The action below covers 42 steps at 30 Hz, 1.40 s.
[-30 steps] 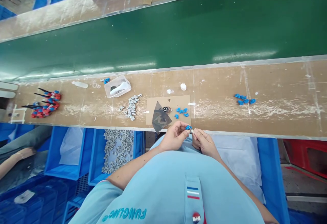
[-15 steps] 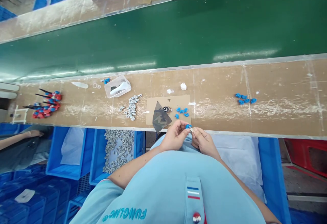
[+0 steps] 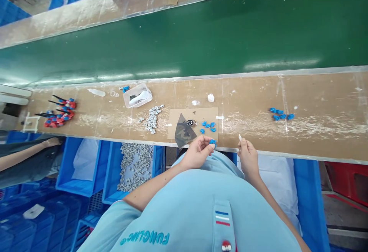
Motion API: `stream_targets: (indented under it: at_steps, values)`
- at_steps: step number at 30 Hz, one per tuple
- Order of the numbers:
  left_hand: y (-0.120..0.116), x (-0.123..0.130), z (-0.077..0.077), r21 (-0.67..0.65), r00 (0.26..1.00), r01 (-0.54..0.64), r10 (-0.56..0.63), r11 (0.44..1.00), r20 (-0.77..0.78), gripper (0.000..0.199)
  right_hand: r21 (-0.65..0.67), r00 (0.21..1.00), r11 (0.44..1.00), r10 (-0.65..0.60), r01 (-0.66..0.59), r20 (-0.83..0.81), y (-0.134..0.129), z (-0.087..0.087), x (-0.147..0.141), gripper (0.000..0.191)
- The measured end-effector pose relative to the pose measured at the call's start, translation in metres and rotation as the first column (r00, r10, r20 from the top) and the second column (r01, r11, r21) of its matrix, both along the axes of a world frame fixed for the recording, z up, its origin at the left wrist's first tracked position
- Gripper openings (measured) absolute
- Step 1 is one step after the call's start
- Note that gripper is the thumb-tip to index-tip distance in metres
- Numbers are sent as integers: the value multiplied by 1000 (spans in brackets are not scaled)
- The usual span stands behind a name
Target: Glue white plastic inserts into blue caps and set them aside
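Between the thumb and fingers of my left hand (image 3: 199, 151) is a small blue plastic part (image 3: 212, 142), held at the table's front edge. My right hand (image 3: 247, 156) is apart from it, to the right, pinching a small thin whitish piece (image 3: 240, 137) that points up; its exact kind is too small to tell. Just beyond my left hand, several similar blue parts (image 3: 208, 125) lie on a cardboard sheet (image 3: 172, 127). On the same sheet are a dark pointed patterned sheet (image 3: 184, 131) and a small round black item (image 3: 190, 122).
Grey parts (image 3: 152, 120) lie left of the cardboard, near a clear tub (image 3: 138, 95). More blue parts (image 3: 281, 115) sit at right. Red-and-blue pieces (image 3: 61, 116) stand far left, near another person's hand (image 3: 51, 142). Blue crates (image 3: 109, 179) stand below the table edge. A green belt (image 3: 184, 41) runs behind.
My right hand has pulled away to the right from the blue part with the whitish piece in its fingers. My left hand keeps the blue part. The whole view has shifted slightly.
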<state>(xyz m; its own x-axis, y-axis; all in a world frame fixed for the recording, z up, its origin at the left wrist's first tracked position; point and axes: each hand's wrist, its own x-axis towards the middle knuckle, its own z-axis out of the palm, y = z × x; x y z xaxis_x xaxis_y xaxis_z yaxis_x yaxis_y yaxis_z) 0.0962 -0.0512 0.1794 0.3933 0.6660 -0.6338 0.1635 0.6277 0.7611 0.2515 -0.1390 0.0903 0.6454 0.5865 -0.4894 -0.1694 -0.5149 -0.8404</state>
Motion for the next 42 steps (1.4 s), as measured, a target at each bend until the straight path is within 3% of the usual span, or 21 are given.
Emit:
stream_targets:
  at_steps: [5, 12, 17, 20, 23, 26, 29, 31, 33, 38, 42]
  values:
    - [-1, 1, -6, -20, 997, -36, 37, 999, 72, 33, -148, 943, 973, 209, -175, 257, 3, -30, 17, 61]
    - [-4, -1, -8, -100, 987, -102, 113, 990, 111, 42, -303, 875, 943, 257, -135, 410, 12, -61, 48, 38]
    - [-4, -4, -8, -143, 985, -120, 136, 982, 109, 44, -356, 825, 924, 310, -142, 473, 18, -69, 61, 24]
    - [-4, -5, -10, -160, 980, -144, 163, 977, 115, 44, -366, 783, 923, 316, -122, 535, 21, -64, 64, 25]
    - [-4, -7, -11, -191, 974, -166, 191, 968, 121, 45, -284, 677, 956, 256, -72, 690, 23, -49, 60, 29]
    - [-5, -9, -13, -201, 967, -203, 229, 958, 115, 48, -78, 637, 958, 244, -277, 732, 25, -23, 42, 26]
    - [-5, -12, -15, -205, 967, -206, 232, 957, 110, 50, 119, 679, 798, 412, -591, 608, 28, 8, 12, 24]
    - [-4, -15, -18, -206, 967, -192, 221, 959, 129, 51, 186, 600, 642, 517, -744, 611, 30, 24, -8, 23]
    - [-2, -20, -22, -206, 966, -177, 211, 962, 153, 52, 199, 534, 555, 545, -807, 646, 32, 33, -25, 28]
    - [8, -42, -31, -140, 984, -107, 126, 984, 130, 46, 146, 497, 558, 552, -817, 670, 40, 28, -53, 24]
    - [27, -69, -43, 70, 991, 128, -130, 989, 28, 31, 74, 535, 619, 605, -782, 590, 43, 19, -68, 26]
